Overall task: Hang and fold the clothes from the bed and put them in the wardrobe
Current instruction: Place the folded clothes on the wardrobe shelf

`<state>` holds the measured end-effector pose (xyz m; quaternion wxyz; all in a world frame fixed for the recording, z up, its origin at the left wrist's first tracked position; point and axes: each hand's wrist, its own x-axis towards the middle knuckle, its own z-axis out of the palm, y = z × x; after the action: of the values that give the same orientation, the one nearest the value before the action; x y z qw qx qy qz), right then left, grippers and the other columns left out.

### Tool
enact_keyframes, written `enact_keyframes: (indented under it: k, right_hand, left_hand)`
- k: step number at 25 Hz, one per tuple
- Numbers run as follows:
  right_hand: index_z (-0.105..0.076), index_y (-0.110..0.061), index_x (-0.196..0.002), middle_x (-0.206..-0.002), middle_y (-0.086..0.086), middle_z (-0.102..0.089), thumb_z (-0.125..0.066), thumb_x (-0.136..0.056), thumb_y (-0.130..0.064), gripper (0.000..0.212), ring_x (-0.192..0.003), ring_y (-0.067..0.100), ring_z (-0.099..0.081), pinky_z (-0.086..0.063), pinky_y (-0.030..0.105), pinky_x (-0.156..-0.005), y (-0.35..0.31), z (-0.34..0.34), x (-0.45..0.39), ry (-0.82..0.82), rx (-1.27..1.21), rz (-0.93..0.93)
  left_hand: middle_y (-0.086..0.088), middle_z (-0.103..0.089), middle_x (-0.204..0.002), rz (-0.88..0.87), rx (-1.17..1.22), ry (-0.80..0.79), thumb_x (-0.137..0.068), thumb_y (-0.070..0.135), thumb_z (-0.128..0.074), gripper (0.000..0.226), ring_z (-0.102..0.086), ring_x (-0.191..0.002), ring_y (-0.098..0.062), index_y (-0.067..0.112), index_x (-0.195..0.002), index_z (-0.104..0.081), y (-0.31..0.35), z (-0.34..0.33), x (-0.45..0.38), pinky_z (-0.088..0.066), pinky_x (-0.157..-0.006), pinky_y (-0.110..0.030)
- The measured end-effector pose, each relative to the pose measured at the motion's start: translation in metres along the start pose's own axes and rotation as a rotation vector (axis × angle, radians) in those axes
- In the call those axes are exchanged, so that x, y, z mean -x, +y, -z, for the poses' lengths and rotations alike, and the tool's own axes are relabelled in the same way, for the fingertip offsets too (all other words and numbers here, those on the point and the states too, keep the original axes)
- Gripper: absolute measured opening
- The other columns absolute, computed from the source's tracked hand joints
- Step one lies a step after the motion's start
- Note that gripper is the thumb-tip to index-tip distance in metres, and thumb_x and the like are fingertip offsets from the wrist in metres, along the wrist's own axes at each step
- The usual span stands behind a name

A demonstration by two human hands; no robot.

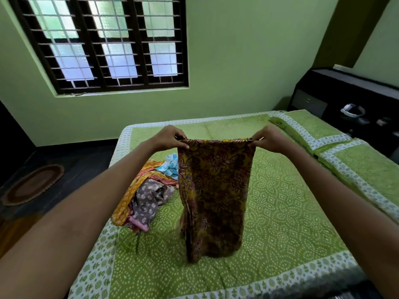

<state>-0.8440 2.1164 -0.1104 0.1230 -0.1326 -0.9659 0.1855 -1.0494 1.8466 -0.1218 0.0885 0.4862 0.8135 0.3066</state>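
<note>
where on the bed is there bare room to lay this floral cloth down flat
Bare bedspread lies right of the hanging floral cloth, up to the pillows, and along the far edge beyond both hands, left hand and right hand. The left side is crowded by the clothes pile.

You've got a barred window (103,42) in the green wall (237,61), top left. Oval rug (32,184) on the dark floor, left; dark headboard (345,93) at right w/ a white-rimmed item (352,110) on it.

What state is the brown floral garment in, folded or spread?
Folded lengthwise, hanging: left hand and right hand pinch the floral garment by its top corners; layered edges show.
</note>
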Motion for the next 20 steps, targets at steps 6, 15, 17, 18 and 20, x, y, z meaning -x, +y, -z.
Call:
enact_keyframes:
  k: [6,15,17,18,20]
  right_hand:
    - [-0.073,0.004,-0.089,-0.087,0.019,-0.072,-0.076,-0.073,-0.004,0.019,-0.072,0.032,-0.061,-0.049,0.033,-0.065,0.036,0.016,0.042,0.118,-0.130,-0.236]
    - [-0.069,0.010,-0.096,-0.057,0.003,-0.060,-0.072,-0.078,-0.008,0.025,-0.043,-0.003,-0.048,-0.031,0.007,-0.042,0.126,0.048,0.042,0.162,-0.263,-0.410]
    - [-0.071,0.008,-0.094,-0.061,0.008,-0.057,-0.074,-0.077,-0.012,0.026,-0.044,0.003,-0.045,-0.032,0.015,-0.042,0.163,0.056,0.029,0.181,-0.249,-0.450]
    - [-0.071,0.008,-0.094,-0.065,0.009,-0.058,-0.074,-0.077,-0.013,0.028,-0.047,0.006,-0.043,-0.032,0.020,-0.045,0.181,0.059,0.021,0.191,-0.251,-0.477]
    - [-0.072,0.007,-0.092,-0.072,0.012,-0.063,-0.076,-0.076,-0.015,0.028,-0.054,0.010,-0.044,-0.033,0.023,-0.048,0.220,0.068,0.004,0.205,-0.267,-0.530]
  left_hand:
    - [-0.019,-0.069,-0.090,-0.065,0.006,-0.092,-0.069,0.010,-0.081,0.023,-0.060,-0.080,-0.021,-0.001,-0.087,-0.073,0.026,-0.039,-0.038,-0.049,-0.073,-0.036]
    - [-0.017,-0.069,-0.100,-0.118,-0.016,-0.331,-0.078,0.008,-0.073,0.021,-0.060,-0.088,-0.020,-0.003,-0.095,-0.072,0.074,-0.085,-0.132,-0.048,-0.082,-0.036]
    - [-0.018,-0.069,-0.101,-0.111,-0.012,-0.289,-0.077,0.007,-0.073,0.023,-0.059,-0.087,-0.019,-0.005,-0.097,-0.071,0.085,-0.105,-0.169,-0.047,-0.079,-0.032]
    - [-0.018,-0.068,-0.101,-0.095,0.005,-0.248,-0.076,0.006,-0.075,0.026,-0.059,-0.087,-0.019,-0.006,-0.098,-0.071,0.089,-0.114,-0.188,-0.048,-0.080,-0.032]
    - [-0.019,-0.069,-0.101,-0.059,0.020,-0.200,-0.073,0.007,-0.077,0.029,-0.059,-0.087,-0.020,-0.006,-0.098,-0.071,0.098,-0.135,-0.231,-0.049,-0.083,-0.036]
